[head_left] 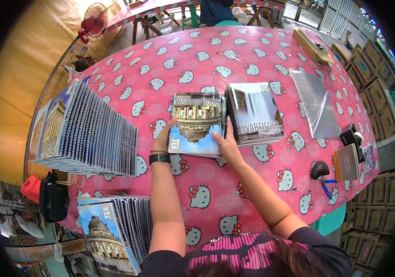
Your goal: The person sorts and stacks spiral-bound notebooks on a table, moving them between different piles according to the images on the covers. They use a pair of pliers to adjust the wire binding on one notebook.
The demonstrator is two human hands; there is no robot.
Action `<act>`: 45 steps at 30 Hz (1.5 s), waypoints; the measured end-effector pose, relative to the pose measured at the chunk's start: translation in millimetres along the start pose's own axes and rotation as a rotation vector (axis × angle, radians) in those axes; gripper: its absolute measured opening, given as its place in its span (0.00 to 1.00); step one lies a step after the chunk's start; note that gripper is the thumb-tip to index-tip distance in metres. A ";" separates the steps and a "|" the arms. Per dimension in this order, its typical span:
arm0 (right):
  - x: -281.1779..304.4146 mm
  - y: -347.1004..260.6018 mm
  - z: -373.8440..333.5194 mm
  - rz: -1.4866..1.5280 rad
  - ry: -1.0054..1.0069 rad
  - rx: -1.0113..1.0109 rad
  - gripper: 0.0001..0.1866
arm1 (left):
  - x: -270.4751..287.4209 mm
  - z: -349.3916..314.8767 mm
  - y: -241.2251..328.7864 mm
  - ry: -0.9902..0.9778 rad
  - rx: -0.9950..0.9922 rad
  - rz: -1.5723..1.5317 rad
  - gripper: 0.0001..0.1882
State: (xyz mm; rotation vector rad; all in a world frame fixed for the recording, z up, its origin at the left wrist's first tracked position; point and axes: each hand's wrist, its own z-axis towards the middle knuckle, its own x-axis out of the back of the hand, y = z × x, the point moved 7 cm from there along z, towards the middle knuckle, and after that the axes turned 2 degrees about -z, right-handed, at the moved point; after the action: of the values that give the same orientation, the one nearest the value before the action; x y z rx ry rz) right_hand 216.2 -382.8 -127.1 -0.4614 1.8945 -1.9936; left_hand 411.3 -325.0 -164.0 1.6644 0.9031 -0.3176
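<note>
One building-covered spiral notebook (196,115) is held by its edges between the left hand (162,140) and right hand (228,146), fingers partly closed on it, beside a waterfall-covered notebook (256,111) over the table (218,177).

The notebook cover (196,121) looks glossy, the tablecloth (220,184) shiny plastic.

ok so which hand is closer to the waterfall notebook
Right. The right hand is just by the left edge of the waterfall notebook, at the right side of the building-cover notebook; the left hand is farther off, at the latter's left side.
</note>
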 end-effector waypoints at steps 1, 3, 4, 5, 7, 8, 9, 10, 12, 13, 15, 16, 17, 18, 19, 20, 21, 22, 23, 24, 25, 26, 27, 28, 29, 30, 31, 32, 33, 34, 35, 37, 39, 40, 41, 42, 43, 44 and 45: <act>-1.2 -7.3 -1.6 -0.121 -0.015 0.107 0.35 | 4.2 1.2 -2.5 0.013 -0.021 -0.005 0.28; 1.0 -5.9 12.1 -0.131 -0.033 0.066 0.34 | -19.8 -4.6 2.7 0.026 -0.026 0.010 0.27; 0.0 -6.8 18.0 -0.164 -0.025 0.065 0.34 | -24.9 -2.0 8.8 -0.006 -0.047 0.006 0.27; -2.5 -6.0 24.3 -0.198 -0.022 0.062 0.34 | -27.5 -1.3 14.9 -0.033 -0.071 -0.001 0.27; -0.1 -3.3 34.0 -0.157 0.020 0.046 0.34 | -27.1 0.1 18.0 0.021 -0.056 0.128 0.26; -6.0 -6.5 35.2 -0.119 -0.001 0.020 0.35 | -15.6 2.2 18.9 0.050 -0.064 0.117 0.26; -8.3 -8.6 37.4 -0.087 -0.015 -0.006 0.35 | -2.7 8.2 19.3 0.070 -0.070 0.105 0.25; -4.4 -1.0 42.2 -0.020 0.011 -0.032 0.35 | 13.3 18.8 15.1 0.102 -0.026 0.177 0.25; 1.5 8.4 30.6 0.283 -0.008 -0.229 0.34 | -0.5 15.7 8.6 0.079 -0.031 0.112 0.25; 4.7 14.6 25.3 0.335 0.002 -0.268 0.34 | -4.8 11.9 6.0 0.061 -0.002 0.121 0.24; 2.5 21.4 2.5 0.445 -0.039 -0.266 0.35 | -16.1 -8.4 6.1 0.063 -0.041 0.008 0.24; 3.9 25.5 -8.2 0.483 -0.084 -0.210 0.36 | -21.9 -16.5 2.9 0.059 -0.058 -0.045 0.24; 7.3 44.2 -18.0 0.473 -0.066 -0.195 0.34 | -25.2 -18.6 -1.9 0.029 -0.091 -0.045 0.23; -3.5 22.8 -35.1 0.433 0.001 -0.143 0.35 | -13.5 -25.9 -8.8 0.029 -0.127 -0.046 0.23; -9.6 18.8 -39.8 0.452 0.022 -0.157 0.35 | -1.9 -29.9 -13.0 0.030 -0.163 -0.047 0.23; -11.1 13.4 -45.4 0.467 0.056 -0.166 0.36 | -1.7 -27.8 -17.1 0.040 -0.127 -0.096 0.21; -4.0 33.9 -36.8 0.546 0.049 -0.233 0.35 | -2.2 -20.1 -18.7 0.017 -0.129 -0.077 0.21; -2.7 54.2 -28.4 0.625 0.039 -0.300 0.34 | -3.3 -11.9 -20.2 -0.005 -0.132 -0.059 0.20; 1.3 60.8 -18.4 0.640 0.104 -0.190 0.33 | -3.5 -2.8 -23.7 -0.022 -0.130 -0.043 0.20; -2.8 57.8 -18.1 0.684 0.083 -0.210 0.33 | -6.1 -2.6 -22.3 0.003 -0.133 -0.033 0.20; -6.4 54.2 -19.1 0.728 0.060 -0.231 0.33 | -8.8 -3.9 -19.9 0.019 -0.132 -0.020 0.20; -4.3 52.8 -20.4 0.692 0.061 -0.216 0.33 | -14.7 -8.9 -16.9 0.033 -0.135 -0.016 0.20; -7.5 49.8 -23.8 0.661 0.039 -0.205 0.33 | -12.0 -19.7 -9.2 0.064 -0.155 -0.012 0.20; -8.6 45.4 -28.4 0.631 0.012 -0.194 0.33 | -3.9 -22.8 -8.4 0.018 -0.143 -0.040 0.26; -5.3 49.3 -44.0 0.585 -0.045 -0.327 0.33 | 8.5 -36.9 -2.2 0.249 -0.252 -0.015 0.28; -1.2 22.6 -63.4 0.475 -0.118 -0.267 0.34 | -14.8 -65.3 2.6 0.375 -0.404 0.019 0.40; -0.2 1.8 -86.8 0.255 -0.161 -0.171 0.34 | -19.9 -85.5 4.7 0.448 -0.579 0.187 0.36; 10.0 -9.4 -110.3 0.158 -0.106 -0.187 0.32 | -56.2 -118.5 5.8 0.442 -0.713 0.397 0.30; -5.1 -13.0 -127.3 0.221 -0.226 -0.197 0.29 | -91.7 -159.0 10.2 0.470 -0.863 0.603 0.24; -16.8 -16.9 -145.6 0.281 -0.320 -0.204 0.27 | -140.7 -210.8 16.7 0.387 -0.957 0.814 0.23; -35.7 -28.9 -168.4 0.357 -0.432 -0.207 0.24 | -174.4 -260.6 27.3 0.309 -1.049 1.042 0.21; -84.5 -68.2 -200.2 0.191 -0.636 -0.180 0.15 | -186.0 -341.6 55.0 0.230 -1.209 1.316 0.20; -127.5 -73.9 -224.8 0.324 -0.791 -0.350 0.15 | -138.1 -408.7 101.1 0.726 -1.075 1.200 0.23; -145.5 -85.3 -235.6 0.375 -0.852 -0.404 0.17 | -112.7 -436.3 123.2 0.998 -1.000 1.517 0.22; -160.4 -96.9 -244.0 0.365 -0.874 -0.420 0.17 | -80.1 -461.2 135.1 1.185 -0.961 1.652 0.23; -177.9 -108.5 -257.9 0.357 -0.910 -0.443 0.17 | -24.9 -488.5 138.0 1.251 -0.826 1.684 0.23; -192.9 -114.1 -272.0 0.344 -0.939 -0.473 0.17 | 21.4 -506.7 135.1 1.306 -0.680 1.705 0.24; -203.1 -114.3 -277.6 0.354 -0.921 -0.434 0.18 | 38.3 -500.1 124.4 1.197 -0.548 1.700 0.24; -213.6 -108.2 -276.6 0.353 -0.890 -0.386 0.20 | 42.4 -487.6 113.9 1.074 -0.431 1.683 0.25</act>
State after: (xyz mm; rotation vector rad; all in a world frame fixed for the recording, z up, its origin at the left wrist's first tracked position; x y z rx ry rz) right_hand 273.8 -34.1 -32.3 -0.8629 1.5884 -0.9319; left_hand 397.9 134.6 39.0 1.5525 -0.0423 1.8647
